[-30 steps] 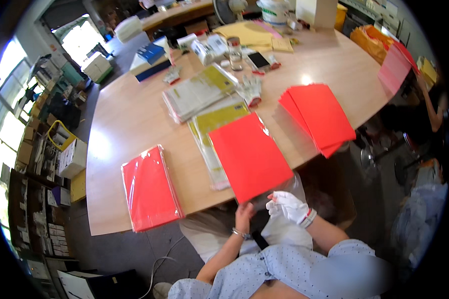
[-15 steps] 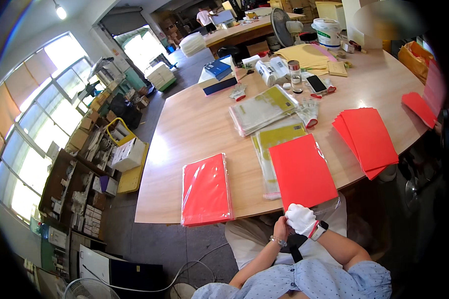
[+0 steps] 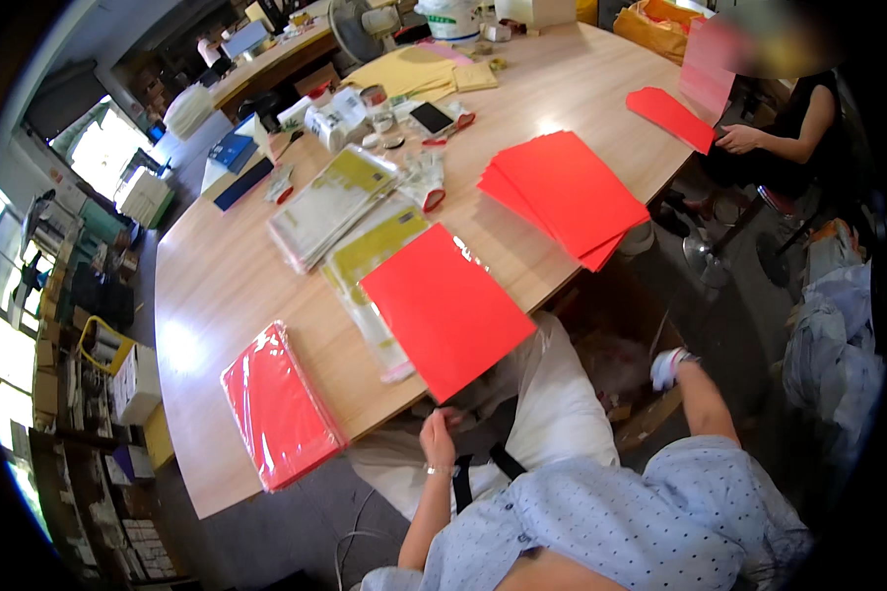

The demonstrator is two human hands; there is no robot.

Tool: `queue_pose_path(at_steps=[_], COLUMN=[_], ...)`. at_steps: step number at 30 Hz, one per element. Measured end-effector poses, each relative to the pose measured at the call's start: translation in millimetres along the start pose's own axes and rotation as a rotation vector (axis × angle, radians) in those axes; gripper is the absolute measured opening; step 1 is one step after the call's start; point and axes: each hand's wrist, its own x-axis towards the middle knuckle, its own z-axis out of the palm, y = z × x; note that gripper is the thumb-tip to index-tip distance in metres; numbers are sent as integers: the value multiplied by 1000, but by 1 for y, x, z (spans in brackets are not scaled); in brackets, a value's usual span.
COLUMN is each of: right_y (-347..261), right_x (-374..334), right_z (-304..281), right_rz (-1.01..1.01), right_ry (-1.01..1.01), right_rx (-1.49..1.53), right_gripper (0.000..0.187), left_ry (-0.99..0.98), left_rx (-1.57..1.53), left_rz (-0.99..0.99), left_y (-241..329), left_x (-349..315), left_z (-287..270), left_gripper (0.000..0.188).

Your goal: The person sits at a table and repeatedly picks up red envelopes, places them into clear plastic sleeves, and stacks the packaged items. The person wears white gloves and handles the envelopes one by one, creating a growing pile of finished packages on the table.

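Note:
A red sheet in a clear plastic sleeve (image 3: 449, 310) lies across the table's front edge, its shiny margin showing on the right. At its lower corner my bare left hand (image 3: 438, 436) is closed, fingers pressed together; what they hold is too small to make out. My right hand (image 3: 668, 369), in a white glove, is away to the right beside my knee, below table height; its fingers are blurred. To the left sits a stack of red sheets in clear sleeves (image 3: 282, 406). Empty clear sleeves with a yellow-green panel (image 3: 375, 261) lie partly under the red sheet.
Loose red sheets (image 3: 567, 195) are fanned out at the right. Farther back are a phone (image 3: 431, 119), work gloves (image 3: 424, 177), a jar (image 3: 375, 99) and yellow envelopes (image 3: 404, 71). A co-worker's hand (image 3: 738, 139) is near a folded red sheet (image 3: 671, 117). Below the table stands an open cardboard box (image 3: 646, 419).
My right hand has left the sleeve's lower edge and swung right and down beside the table. My left hand stays near the sleeve's corner. The view has turned to the right.

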Motion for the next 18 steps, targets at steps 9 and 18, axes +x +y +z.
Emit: queue_pose_path(at_steps=[9,18], right_y=[-163,-178], right_x=[51,81], right_z=[-222,-241], right_rz=[-787,-540], right_ry=[440,9], right_rx=[914,942], right_gripper=[25,18], left_ry=[81,93], left_rx=[1130,897], left_rz=[1096,745], left_y=[68,66], left_x=[9,38], left_z=[2,1], left_gripper=[27,17])
